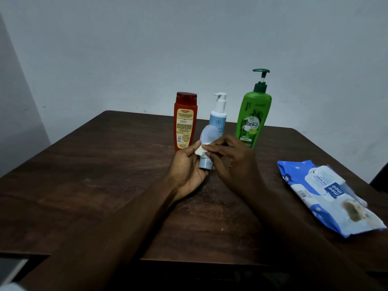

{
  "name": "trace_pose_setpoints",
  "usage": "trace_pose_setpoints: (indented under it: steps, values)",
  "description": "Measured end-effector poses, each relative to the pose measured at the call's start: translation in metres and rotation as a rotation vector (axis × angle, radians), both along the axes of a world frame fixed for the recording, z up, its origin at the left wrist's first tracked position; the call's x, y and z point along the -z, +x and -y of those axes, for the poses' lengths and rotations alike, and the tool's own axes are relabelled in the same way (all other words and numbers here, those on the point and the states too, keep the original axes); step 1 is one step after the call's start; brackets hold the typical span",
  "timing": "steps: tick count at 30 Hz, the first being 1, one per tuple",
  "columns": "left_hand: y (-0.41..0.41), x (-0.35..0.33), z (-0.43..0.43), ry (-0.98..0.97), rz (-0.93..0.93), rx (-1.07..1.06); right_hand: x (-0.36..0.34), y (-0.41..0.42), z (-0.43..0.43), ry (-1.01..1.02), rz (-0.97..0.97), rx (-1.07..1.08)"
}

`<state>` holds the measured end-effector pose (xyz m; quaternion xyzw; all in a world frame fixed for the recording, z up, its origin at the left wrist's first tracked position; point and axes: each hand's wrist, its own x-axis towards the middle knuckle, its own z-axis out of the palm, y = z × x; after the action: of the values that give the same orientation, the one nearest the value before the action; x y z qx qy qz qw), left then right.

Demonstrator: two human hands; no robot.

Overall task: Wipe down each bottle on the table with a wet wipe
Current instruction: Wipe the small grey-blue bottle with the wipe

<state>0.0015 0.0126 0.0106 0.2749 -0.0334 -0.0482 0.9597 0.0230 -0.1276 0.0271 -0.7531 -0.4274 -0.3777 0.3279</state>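
Observation:
My left hand grips a small pale blue bottle, held upside down above the middle of the table with its cap toward my palm. My right hand pinches a crumpled white wet wipe against the bottle's middle. Behind my hands three bottles stand upright in a row: a red bottle with a yellow label, a white and light blue pump bottle, and a tall green pump bottle.
The dark wooden table ends at a front edge close to me. A blue and white pack of wet wipes lies flat at the right, with a brownish stain on it. A pale wall stands just behind the table.

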Motion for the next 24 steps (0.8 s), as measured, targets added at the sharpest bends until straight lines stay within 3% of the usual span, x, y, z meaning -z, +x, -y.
trace_pose_setpoints:
  steps: [5,10,19,24]
  values:
    - [0.001,0.003,0.008,0.257,0.022,0.003,-0.008,0.01,0.002,0.171,-0.013,0.081]
    - [0.002,0.006,0.011,0.341,0.033,-0.005,-0.015,0.025,-0.001,0.262,-0.042,0.148]
    - [-0.002,0.006,0.002,0.19,0.14,0.071,0.001,0.003,-0.007,-0.074,-0.082,0.007]
    - [-0.007,0.001,0.0,0.165,0.117,0.05,0.004,-0.004,-0.006,-0.094,-0.1,-0.043]
